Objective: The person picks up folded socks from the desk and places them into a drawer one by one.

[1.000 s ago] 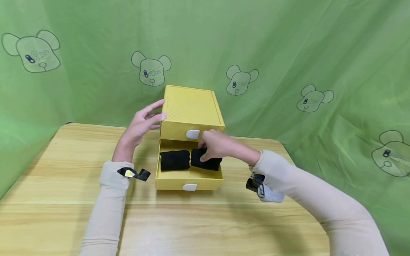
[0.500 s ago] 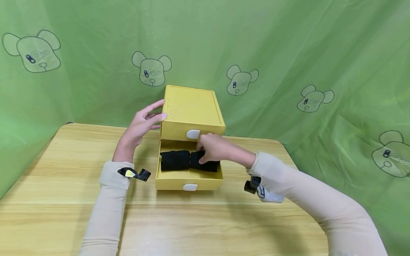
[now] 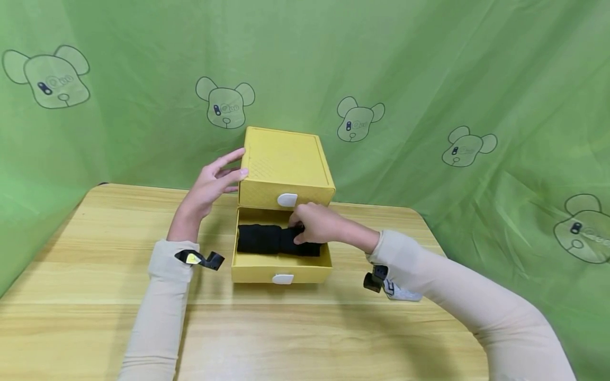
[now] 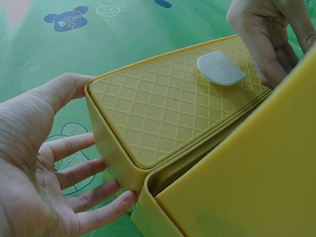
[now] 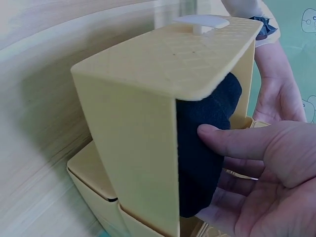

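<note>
The head view is bright and fairly even, with pale glare on the table (image 3: 295, 338) between six and seven o'clock and a soft shadow (image 3: 419, 338) toward five, while both wrist views look duller.

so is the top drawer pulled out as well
No, the top drawer sits shut with its front flush in the yellow cabinet, while the lower drawer stands open.

Two hands (image 3: 207, 185), two beige sleeves (image 3: 162, 307) and two black wrist cameras (image 3: 214, 260) at one wooden surface (image 3: 286, 338), with two yellow drawers (image 3: 257, 274), two white pull tabs (image 3: 287, 199), two black cloth rolls (image 3: 259, 239) and one partly hidden grey item (image 3: 404, 294); head view counts five printed animal heads (image 3: 226, 108).
</note>
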`<state>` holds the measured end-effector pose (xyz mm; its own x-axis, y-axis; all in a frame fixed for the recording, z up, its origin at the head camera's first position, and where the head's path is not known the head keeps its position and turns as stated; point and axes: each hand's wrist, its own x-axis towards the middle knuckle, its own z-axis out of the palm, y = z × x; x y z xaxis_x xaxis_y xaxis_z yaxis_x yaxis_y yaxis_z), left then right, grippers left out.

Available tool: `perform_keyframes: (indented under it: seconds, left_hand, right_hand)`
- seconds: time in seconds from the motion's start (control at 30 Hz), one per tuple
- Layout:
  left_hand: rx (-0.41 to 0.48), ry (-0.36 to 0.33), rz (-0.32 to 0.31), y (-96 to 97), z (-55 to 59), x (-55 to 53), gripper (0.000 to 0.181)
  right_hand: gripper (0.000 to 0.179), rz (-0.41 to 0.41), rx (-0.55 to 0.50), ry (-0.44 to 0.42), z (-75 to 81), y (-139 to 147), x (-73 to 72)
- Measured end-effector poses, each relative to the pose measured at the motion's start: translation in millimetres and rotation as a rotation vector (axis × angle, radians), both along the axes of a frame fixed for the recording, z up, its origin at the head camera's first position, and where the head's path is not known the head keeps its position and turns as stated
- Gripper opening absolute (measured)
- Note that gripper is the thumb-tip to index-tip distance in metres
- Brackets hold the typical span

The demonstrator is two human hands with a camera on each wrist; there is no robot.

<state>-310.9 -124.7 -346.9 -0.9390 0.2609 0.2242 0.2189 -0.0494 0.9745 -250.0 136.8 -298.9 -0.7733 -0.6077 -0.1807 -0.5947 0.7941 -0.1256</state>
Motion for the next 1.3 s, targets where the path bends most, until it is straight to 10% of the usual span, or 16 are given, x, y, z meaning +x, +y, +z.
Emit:
perform_keyframes:
  seconds: [1.3]
  left_hand:
    - [-0.011,-0.007,0.001,-0.3,0.1,1.3,0.062]
  right_hand:
    - [0.027,0.079,-0.038,0.03,-13.4,7,-4.1]
